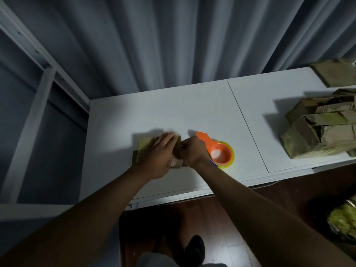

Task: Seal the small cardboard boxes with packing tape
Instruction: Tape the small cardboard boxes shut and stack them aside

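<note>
We press left hand (157,151) flat, fingers straight, pinning small cardboard box (143,145); right hand (192,152) curled, apparently pinching tape end there; tape dispenser (219,151) parked beside for reach.

A small brown box (143,146) lies flat near the bench's front edge, an orange tape dispenser (217,151) with clear tape just right of it.
</note>
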